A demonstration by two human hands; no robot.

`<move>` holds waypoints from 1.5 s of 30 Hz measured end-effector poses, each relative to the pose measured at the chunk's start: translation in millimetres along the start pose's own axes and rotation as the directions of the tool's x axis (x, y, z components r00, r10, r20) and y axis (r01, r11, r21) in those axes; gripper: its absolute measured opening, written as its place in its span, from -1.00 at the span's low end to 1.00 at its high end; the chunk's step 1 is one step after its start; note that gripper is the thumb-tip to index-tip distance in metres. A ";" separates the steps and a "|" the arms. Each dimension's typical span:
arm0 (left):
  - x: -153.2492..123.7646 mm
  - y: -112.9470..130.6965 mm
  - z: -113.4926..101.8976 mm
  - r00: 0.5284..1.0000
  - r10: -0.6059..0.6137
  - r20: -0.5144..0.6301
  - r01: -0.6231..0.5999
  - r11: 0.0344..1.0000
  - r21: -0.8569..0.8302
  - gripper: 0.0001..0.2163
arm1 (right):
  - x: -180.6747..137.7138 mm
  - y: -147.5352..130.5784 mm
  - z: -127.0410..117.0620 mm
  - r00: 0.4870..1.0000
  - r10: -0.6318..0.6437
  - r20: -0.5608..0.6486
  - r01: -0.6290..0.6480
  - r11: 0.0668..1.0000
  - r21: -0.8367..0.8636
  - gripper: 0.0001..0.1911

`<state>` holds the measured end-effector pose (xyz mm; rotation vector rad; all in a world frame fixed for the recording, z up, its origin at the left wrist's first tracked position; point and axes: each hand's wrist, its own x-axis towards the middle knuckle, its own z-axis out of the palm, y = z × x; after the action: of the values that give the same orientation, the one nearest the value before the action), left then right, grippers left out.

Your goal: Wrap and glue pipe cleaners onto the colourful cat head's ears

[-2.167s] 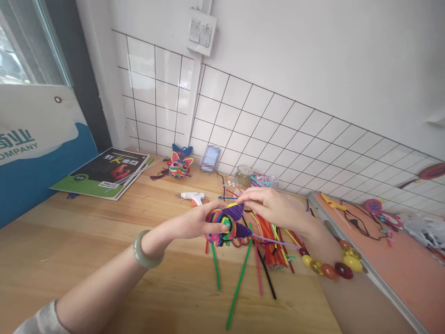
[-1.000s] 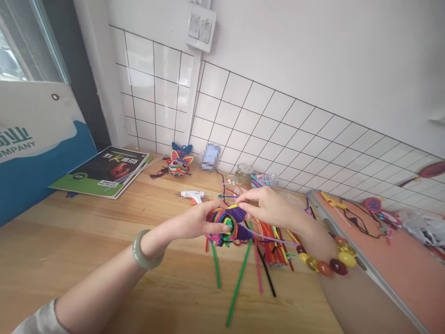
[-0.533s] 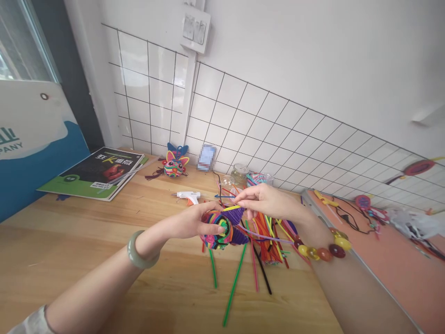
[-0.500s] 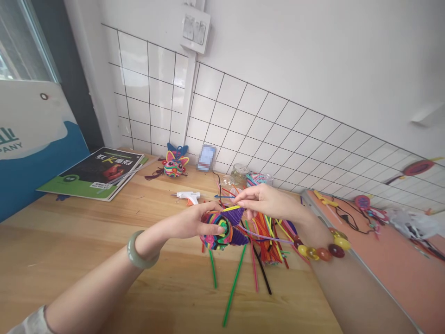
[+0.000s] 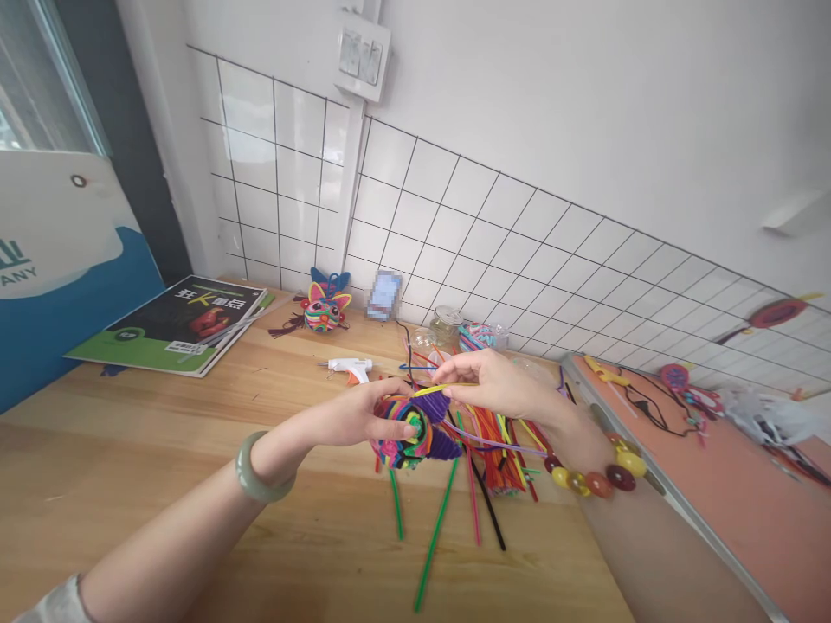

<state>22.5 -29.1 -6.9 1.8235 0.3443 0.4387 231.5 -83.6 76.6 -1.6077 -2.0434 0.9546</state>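
Observation:
My left hand (image 5: 363,417) grips a many-coloured pipe-cleaner ball (image 5: 406,433) with purple coiled parts, held just above the wooden table (image 5: 162,467). My right hand (image 5: 497,382) pinches a yellow pipe cleaner (image 5: 434,391) at the ball's top right edge, fingers pressed together. A thin lilac pipe cleaner (image 5: 499,444) trails from the ball toward my right wrist. I wear a green bangle (image 5: 254,472) on the left wrist and a bead bracelet (image 5: 601,473) on the right.
Loose pipe cleaners (image 5: 493,450) lie under and right of my hands. A glue gun (image 5: 344,367), a finished pipe-cleaner figure (image 5: 323,307), jars (image 5: 447,324) and a magazine (image 5: 175,324) sit toward the tiled wall. An orange tray (image 5: 714,484) with craft pieces lies at right.
Both hands and the ball have stayed close together, shifting slightly left in view as my head turned. My right fingers keep working the yellow pipe cleaner at the ball's top.

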 end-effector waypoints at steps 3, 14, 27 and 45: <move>0.4 -1.2 -0.1 1.000 0.015 0.007 -0.015 1.000 0.002 -0.61 | 0.3 1.9 3.0 0.999 -0.031 -0.025 0.030 0.999 -0.039 -0.85; 0.1 2.6 0.1 0.999 0.007 0.043 -0.003 0.995 -0.100 -0.66 | -1.3 10.0 -0.9 0.998 0.031 -0.058 -0.030 0.999 0.027 -0.76; 1.0 -2.2 -3.5 0.999 -0.016 0.034 0.020 0.995 -0.095 -0.60 | -11.1 30.5 9.0 0.947 0.057 -0.315 0.005 0.982 0.191 -0.75; 1.5 6.0 3.8 1.000 -0.001 0.006 0.003 0.964 -0.266 -0.68 | -28.2 23.9 44.3 0.733 -0.391 -0.556 -0.082 0.762 -0.643 -0.78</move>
<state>25.6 -33.4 -2.0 1.5614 0.2690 0.4555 227.2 -120.0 32.1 -1.6630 -1.9759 -0.4500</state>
